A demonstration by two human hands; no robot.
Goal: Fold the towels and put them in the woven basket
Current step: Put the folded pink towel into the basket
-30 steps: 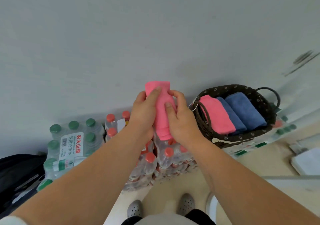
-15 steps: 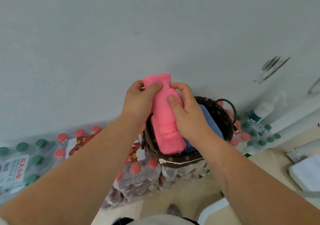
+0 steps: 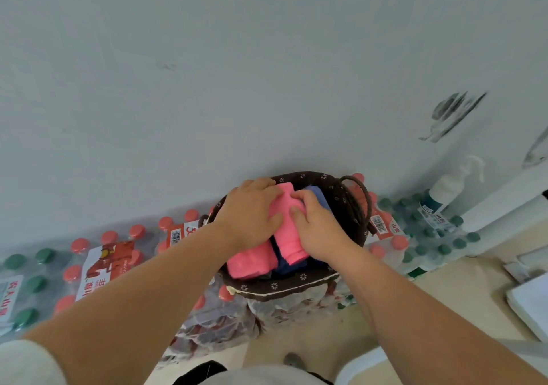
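The dark woven basket (image 3: pixel 281 288) stands on packs of bottled water against the wall. Both my hands are inside it, on a folded pink towel (image 3: pixel 292 243) that lies lengthwise in the middle. My left hand (image 3: pixel 250 214) holds its left side, thumb laid across the cloth. My right hand (image 3: pixel 318 229) grips its right side with curled fingers. Another folded pink towel (image 3: pixel 249 261) lies at the basket's left. Blue towels (image 3: pixel 315 195) show under and right of the held one, mostly covered by my hands.
Shrink-wrapped packs of bottles with red caps (image 3: pixel 109 263) and green caps (image 3: pixel 430 236) line the wall on both sides of the basket. A white pump bottle (image 3: pixel 444 189) stands at the right. White papers (image 3: pixel 530 304) lie on the beige floor at the right.
My hands carried the pink towel from in front of the wall, across to the basket and down into it. It now lies among the other folded towels.
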